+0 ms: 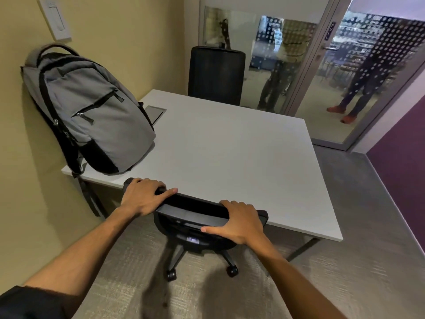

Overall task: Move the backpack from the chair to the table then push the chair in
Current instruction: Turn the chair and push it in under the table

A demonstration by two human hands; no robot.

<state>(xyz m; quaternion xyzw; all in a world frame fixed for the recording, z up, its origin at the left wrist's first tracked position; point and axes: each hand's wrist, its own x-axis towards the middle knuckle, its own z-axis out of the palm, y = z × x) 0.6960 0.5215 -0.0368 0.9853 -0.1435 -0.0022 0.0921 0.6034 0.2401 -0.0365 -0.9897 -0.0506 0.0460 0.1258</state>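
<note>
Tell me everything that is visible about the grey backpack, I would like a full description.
The grey backpack looks like woven fabric, with black trim, black shoulder straps, a black base panel and a grey top handle. Its front has slanted zip pockets, all of which look closed. It stands upright on the near left corner of the white table, leaning back against the yellow wall. One black strap hangs over the table edge. No hand touches it; it partly hides a recessed panel in the tabletop.

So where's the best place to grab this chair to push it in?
Grip the chair by its backrest's top edge, from behind, as the left hand and right hand do now. That edge is wide, faces you, and the chair stands on casters square to the table.
</note>
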